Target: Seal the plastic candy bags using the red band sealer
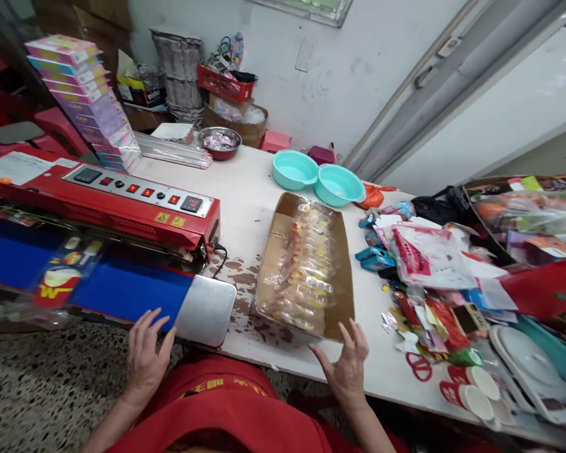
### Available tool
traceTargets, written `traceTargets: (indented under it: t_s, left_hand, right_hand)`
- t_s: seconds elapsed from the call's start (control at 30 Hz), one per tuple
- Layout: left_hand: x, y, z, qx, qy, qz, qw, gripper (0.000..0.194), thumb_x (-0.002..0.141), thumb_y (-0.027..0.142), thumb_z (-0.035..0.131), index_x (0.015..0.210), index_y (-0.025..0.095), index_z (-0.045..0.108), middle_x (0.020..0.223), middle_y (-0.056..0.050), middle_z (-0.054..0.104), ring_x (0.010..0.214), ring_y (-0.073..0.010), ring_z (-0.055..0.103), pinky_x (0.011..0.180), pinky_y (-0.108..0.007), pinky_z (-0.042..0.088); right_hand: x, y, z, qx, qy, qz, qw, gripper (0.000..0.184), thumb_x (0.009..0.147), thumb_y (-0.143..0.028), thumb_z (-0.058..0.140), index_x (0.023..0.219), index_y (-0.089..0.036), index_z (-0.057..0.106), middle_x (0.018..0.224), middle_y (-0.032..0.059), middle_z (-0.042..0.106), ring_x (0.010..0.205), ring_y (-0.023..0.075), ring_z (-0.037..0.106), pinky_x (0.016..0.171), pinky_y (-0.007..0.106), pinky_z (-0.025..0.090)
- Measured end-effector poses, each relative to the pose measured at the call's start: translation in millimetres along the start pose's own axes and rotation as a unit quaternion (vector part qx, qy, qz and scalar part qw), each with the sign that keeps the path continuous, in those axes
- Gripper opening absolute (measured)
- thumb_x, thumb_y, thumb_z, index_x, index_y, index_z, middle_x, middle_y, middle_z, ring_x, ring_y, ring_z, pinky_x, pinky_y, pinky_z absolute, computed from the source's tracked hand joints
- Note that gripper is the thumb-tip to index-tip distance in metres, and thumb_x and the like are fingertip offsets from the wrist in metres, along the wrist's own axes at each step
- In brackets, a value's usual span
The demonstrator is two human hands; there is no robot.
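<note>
My left hand (146, 355) hovers open, fingers spread, at the near end of the red sealing machine (122, 201), just beside its blue belt (122, 289) and metal end plate (207, 308). A clear packet with a red and yellow label (61, 277) lies on the belt. My right hand (346, 362) is open too, fingers up, right at the near edge of a shallow cardboard tray (342, 264) filled with rows of small clear packets (304, 264). Neither hand holds anything.
Two teal bowls (318, 176) stand behind the tray. A heap of bags, wrappers and red-topped cups (453, 302) crowds the right side, with a white scale (528, 365). Stacked pink boxes (89, 100) and a metal bowl (219, 141) sit at the back left. The table edge is near my body.
</note>
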State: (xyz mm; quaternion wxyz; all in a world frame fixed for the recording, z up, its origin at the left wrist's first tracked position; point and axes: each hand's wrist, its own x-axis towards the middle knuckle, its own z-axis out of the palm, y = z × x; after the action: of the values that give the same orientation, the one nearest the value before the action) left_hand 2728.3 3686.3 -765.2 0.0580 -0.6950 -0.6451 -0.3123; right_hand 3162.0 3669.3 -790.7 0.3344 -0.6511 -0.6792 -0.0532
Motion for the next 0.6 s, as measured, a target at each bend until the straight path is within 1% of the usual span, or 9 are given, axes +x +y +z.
traceTargets:
  t_s: [0.07, 0.13, 0.23, 0.3, 0.37, 0.47, 0.53, 0.6]
  left_hand:
    - [-9, 24, 7.6, -0.035, -0.045, 0.050, 0.997, 0.030, 0.085, 0.018, 0.061, 0.115, 0.021, 0.056, 0.121, -0.013, 0.061, 0.117, -0.0286, 0.056, 0.100, -0.048, 0.046]
    - [-7, 49, 20.3, -0.079, -0.077, 0.090, 0.990, 0.030, 0.086, 0.014, 0.059, 0.115, 0.021, 0.056, 0.120, -0.013, 0.062, 0.114, -0.0263, 0.059, 0.099, -0.045, 0.048]
    - [5, 82, 39.6, -0.121, -0.090, 0.132, 0.980, 0.027, 0.087, 0.014, 0.057, 0.112, 0.021, 0.059, 0.120, -0.011, 0.063, 0.112, -0.0244, 0.060, 0.099, -0.043, 0.049]
    - [8, 94, 45.6, -0.125, -0.086, 0.138, 0.979, 0.025, 0.087, 0.014, 0.056, 0.110, 0.021, 0.060, 0.120, -0.011, 0.064, 0.112, -0.0240, 0.060, 0.099, -0.042, 0.049]
    - [3, 97, 44.3, -0.116, -0.080, 0.130, 0.981, 0.024, 0.087, 0.013, 0.056, 0.109, 0.021, 0.061, 0.120, -0.011, 0.064, 0.112, -0.0238, 0.060, 0.099, -0.042, 0.050]
    - [-18, 89, 32.3, -0.093, -0.088, 0.111, 0.986, 0.023, 0.088, 0.012, 0.055, 0.108, 0.020, 0.061, 0.118, -0.011, 0.065, 0.110, -0.0236, 0.061, 0.097, -0.041, 0.050]
    - [-32, 83, 22.0, -0.080, -0.104, 0.094, 0.987, 0.022, 0.089, 0.013, 0.054, 0.108, 0.021, 0.061, 0.115, -0.011, 0.065, 0.107, -0.0230, 0.062, 0.095, -0.041, 0.051]
    - [-37, 84, 14.9, -0.077, -0.117, 0.081, 0.987, 0.022, 0.089, 0.014, 0.053, 0.109, 0.021, 0.060, 0.113, -0.010, 0.066, 0.104, -0.0222, 0.063, 0.092, -0.040, 0.052]
  right_hand:
    - [3, 9, 4, 0.051, -0.011, -0.012, 0.999, 0.075, 0.082, -0.047, 0.069, 0.143, -0.024, 0.030, 0.142, 0.0209, 0.038, 0.134, 0.0393, 0.039, 0.100, 0.065, 0.044]
    - [8, 14, 9, 0.102, -0.012, -0.034, 0.994, 0.078, 0.081, -0.041, 0.072, 0.142, -0.029, 0.026, 0.144, 0.0192, 0.034, 0.134, 0.0368, 0.039, 0.098, 0.061, 0.048]
    - [10, 18, 16, 0.136, -0.001, -0.063, 0.989, 0.078, 0.079, -0.037, 0.075, 0.140, -0.032, 0.026, 0.146, 0.0177, 0.031, 0.134, 0.0354, 0.040, 0.095, 0.058, 0.053]
    - [8, 23, 20, 0.139, 0.002, -0.076, 0.987, 0.071, 0.080, -0.032, 0.075, 0.136, -0.032, 0.031, 0.146, 0.0164, 0.032, 0.134, 0.0349, 0.041, 0.095, 0.058, 0.053]
    - [6, 29, 26, 0.141, -0.011, -0.089, 0.986, 0.058, 0.083, -0.026, 0.071, 0.131, -0.032, 0.039, 0.145, 0.0148, 0.033, 0.134, 0.0349, 0.041, 0.097, 0.058, 0.053]
    - [4, 37, 36, 0.160, -0.034, -0.107, 0.981, 0.038, 0.086, -0.019, 0.066, 0.120, -0.029, 0.052, 0.143, 0.0131, 0.036, 0.135, 0.0344, 0.040, 0.097, 0.057, 0.052]
    - [6, 38, 38, 0.189, -0.039, -0.109, 0.975, 0.029, 0.086, -0.019, 0.066, 0.112, -0.026, 0.056, 0.141, 0.0130, 0.038, 0.135, 0.0338, 0.041, 0.095, 0.054, 0.055]
    - [11, 38, 36, 0.212, -0.045, -0.110, 0.970, 0.022, 0.085, -0.020, 0.068, 0.104, -0.023, 0.059, 0.141, 0.0136, 0.039, 0.134, 0.0339, 0.041, 0.093, 0.052, 0.055]
